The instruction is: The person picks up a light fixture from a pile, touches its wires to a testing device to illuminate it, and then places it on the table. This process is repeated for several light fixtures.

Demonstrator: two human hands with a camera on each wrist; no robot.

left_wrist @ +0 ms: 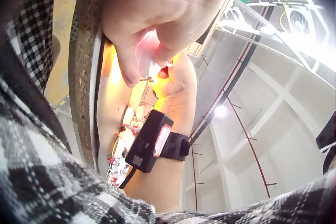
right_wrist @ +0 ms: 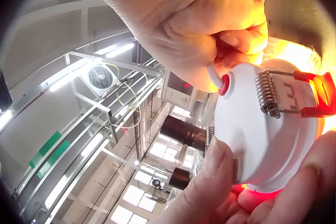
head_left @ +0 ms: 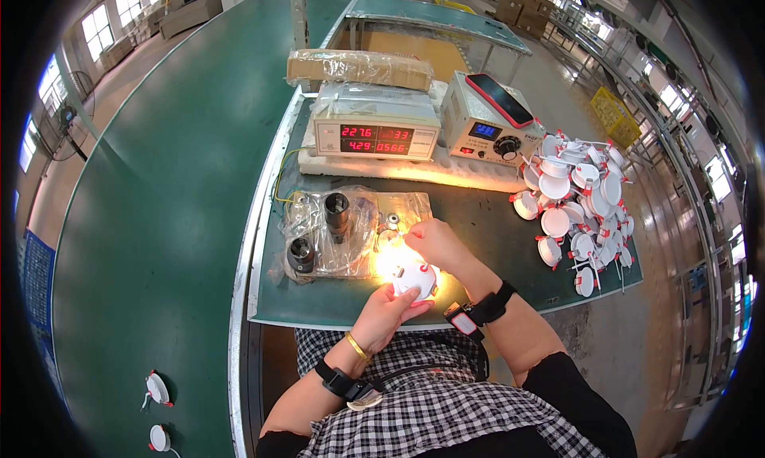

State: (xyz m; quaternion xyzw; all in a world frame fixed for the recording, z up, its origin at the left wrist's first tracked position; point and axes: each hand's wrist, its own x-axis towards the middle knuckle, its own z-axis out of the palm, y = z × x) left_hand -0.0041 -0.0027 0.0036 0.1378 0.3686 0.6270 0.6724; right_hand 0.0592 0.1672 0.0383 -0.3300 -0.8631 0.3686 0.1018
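Observation:
My left hand (head_left: 378, 321) holds a white round downlight (head_left: 416, 279) near the table's front edge, thumb and fingers around its body. The downlight is lit, and bright warm light spills from its far side. In the right wrist view, its spring clip (right_wrist: 269, 94) has a red sleeve (right_wrist: 319, 94), and a white cord leaves the housing through a red grommet (right_wrist: 224, 85). My right hand (head_left: 441, 247) grips that cord just past the grommet with curled fingers. The cord's far end is hidden behind the hand and the glare.
Two black cylinders (head_left: 337, 211) stand on a plastic-wrapped board left of the hands. Behind are a power meter (head_left: 376, 139) with red digits and a grey dial box (head_left: 478, 123) with a phone (head_left: 500, 99) on top. Downlights (head_left: 555, 185) lie heaped at right.

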